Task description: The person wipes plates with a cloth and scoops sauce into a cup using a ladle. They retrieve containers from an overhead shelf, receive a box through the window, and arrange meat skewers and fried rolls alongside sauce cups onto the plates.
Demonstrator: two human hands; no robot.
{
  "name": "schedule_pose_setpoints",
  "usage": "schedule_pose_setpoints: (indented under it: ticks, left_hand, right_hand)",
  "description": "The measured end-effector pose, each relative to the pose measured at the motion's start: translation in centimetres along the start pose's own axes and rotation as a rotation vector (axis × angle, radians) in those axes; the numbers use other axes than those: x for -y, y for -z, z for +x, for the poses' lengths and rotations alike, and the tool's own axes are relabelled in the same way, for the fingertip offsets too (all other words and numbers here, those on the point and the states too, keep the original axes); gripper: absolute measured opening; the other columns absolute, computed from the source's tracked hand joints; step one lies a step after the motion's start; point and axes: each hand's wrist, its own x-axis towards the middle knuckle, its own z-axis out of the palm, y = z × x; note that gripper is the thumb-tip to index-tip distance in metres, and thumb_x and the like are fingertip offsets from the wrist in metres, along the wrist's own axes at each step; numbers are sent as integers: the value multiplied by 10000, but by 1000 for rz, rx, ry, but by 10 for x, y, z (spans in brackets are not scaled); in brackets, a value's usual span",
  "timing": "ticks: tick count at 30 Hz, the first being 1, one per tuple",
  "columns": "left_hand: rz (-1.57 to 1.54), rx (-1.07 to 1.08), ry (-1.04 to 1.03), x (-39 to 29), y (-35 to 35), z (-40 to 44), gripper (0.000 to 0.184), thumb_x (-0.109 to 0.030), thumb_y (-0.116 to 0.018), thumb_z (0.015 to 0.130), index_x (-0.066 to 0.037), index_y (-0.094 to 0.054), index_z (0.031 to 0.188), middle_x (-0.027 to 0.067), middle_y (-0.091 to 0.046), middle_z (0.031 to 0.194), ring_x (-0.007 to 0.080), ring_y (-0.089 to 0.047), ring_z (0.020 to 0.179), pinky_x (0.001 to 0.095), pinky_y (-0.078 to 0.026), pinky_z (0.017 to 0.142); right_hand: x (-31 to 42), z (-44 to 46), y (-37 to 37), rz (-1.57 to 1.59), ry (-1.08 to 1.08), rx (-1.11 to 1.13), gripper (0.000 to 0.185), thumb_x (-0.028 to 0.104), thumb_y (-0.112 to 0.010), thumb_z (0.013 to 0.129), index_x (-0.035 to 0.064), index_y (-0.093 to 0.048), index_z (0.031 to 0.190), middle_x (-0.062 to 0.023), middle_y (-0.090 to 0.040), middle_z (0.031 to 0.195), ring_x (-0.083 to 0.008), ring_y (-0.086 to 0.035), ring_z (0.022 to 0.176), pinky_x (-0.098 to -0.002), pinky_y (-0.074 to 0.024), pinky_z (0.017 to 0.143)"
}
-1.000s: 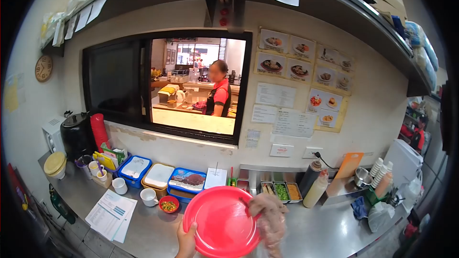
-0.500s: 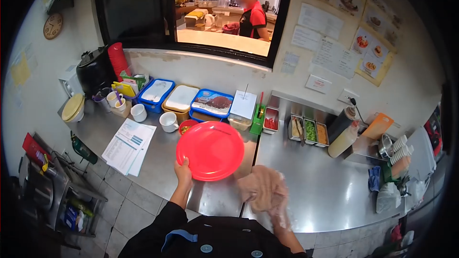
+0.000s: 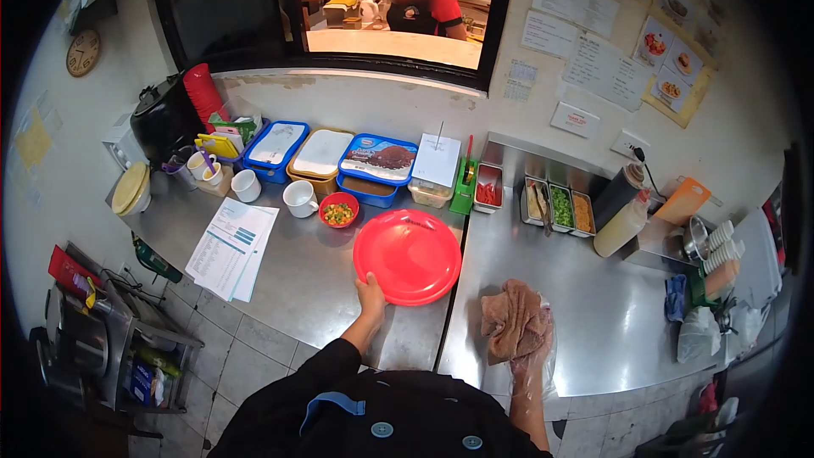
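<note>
My left hand grips the near-left rim of a red round plate, thumb over the edge. The plate is level above the steel counter, or resting on it; I cannot tell which. In a clear plastic glove, my right hand is closed on a bunched brown cloth, to the right of the plate. Just beyond the plate stands a small red bowl of chopped yellow and green pieces. A white mug is beside that bowl.
Lidded tubs line the wall. Papers lie at left. Metal trays of chopped food and a squeeze bottle stand at right. A dark seam crosses the counter. Beyond the serving window is another person.
The plate has moved right and slightly down in view, uncovering the red bowl. My right hand has shifted right with the cloth. The person behind the window has turned and leaned forward.
</note>
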Motion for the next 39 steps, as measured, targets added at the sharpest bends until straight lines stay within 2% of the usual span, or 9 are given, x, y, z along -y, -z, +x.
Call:
schedule_pose_setpoints:
  ticks: [11, 13, 19, 21, 25, 26, 30, 35, 39]
  left_hand:
    - [178, 380, 168, -33, 20, 12, 417, 28, -489, 871, -5, -230, 1197, 298, -532, 1041, 362, -656, 588, 396, -589, 453]
    - [169, 401, 163, -28, 25, 10, 477, 41, -479, 867, -25, -187, 1239, 304, -520, 1061, 369, -653, 585, 397, -590, 456]
    - [35, 491, 161, -8, 45, -3, 755, 64, -466, 861, -167, 23, 1388, 323, -463, 1149, 379, -651, 599, 404, -597, 489]
    - [-60, 597, 132, -9, 49, -5, 835, 58, -474, 865, -189, 116, 1403, 334, -439, 1192, 378, -656, 635, 415, -596, 523]
    - [385, 520, -747, 45, 51, 34, 936, 77, -485, 862, -216, 219, 1405, 312, -472, 1187, 335, -665, 640, 413, -589, 530]
    - [31, 609, -41, -1, 50, -1, 945, 58, -475, 878, -198, 281, 1383, 311, -539, 1078, 328, -660, 600, 403, -580, 506]
    - [91, 634, 98, -1, 51, 2, 949, 30, -443, 908, -231, 363, 1336, 262, -606, 836, 334, -654, 577, 412, -577, 505]
    - [-127, 677, 146, 9, 60, 19, 877, -22, -426, 933, -272, 285, 1381, 310, -540, 1049, 356, -652, 593, 434, -584, 545]
    - [-268, 653, 171, 18, 63, 14, 794, -49, -385, 955, -318, 204, 1413, 324, -422, 1241, 379, -649, 606, 452, -587, 565]
  right_hand:
    - [0, -6, 14, -131, 34, -199, 528, 442, -388, 929, 51, -467, 1275, -126, -535, 1244, -274, -568, 1066, -366, -514, 859]
    - [3, -8, -18, -1023, 197, 81, 530, 407, -480, 909, 1, -478, 1250, -112, -562, 1197, -230, -576, 1033, -302, -491, 859]
    - [-81, 55, -80, -1355, 230, 539, 653, 367, -678, 788, -39, -469, 1256, -210, -538, 1153, -269, -532, 1102, -334, -478, 835]
    - [-119, 88, -85, -2583, 501, 709, 784, 571, -589, 768, 57, -437, 1340, -284, -379, 1355, -395, -370, 1275, -527, -296, 1029]
    - [-158, 148, -96, -2465, 488, 715, 788, 578, -527, 796, 70, -378, 1380, -304, -286, 1402, -427, -251, 1328, -555, -213, 1064]
    - [-167, 159, -99, -2425, 461, 717, 789, 580, -507, 805, 75, -358, 1393, -311, -255, 1418, -438, -212, 1345, -564, -186, 1075]
    - [-177, 161, -135, -2375, 326, 931, 684, 539, -486, 818, 178, -380, 1389, -211, -246, 1471, -413, -183, 1372, -576, -149, 1089]
    - [-173, 121, -136, -2424, 28, 1314, 552, 477, -513, 791, 231, -479, 1284, -110, -356, 1437, -385, -276, 1338, -560, -200, 1077]
    - [-144, 113, -49, -2182, 424, 1485, 513, 434, -508, 811, 182, -514, 1257, -171, -383, 1369, -404, -348, 1259, -535, -312, 1015]
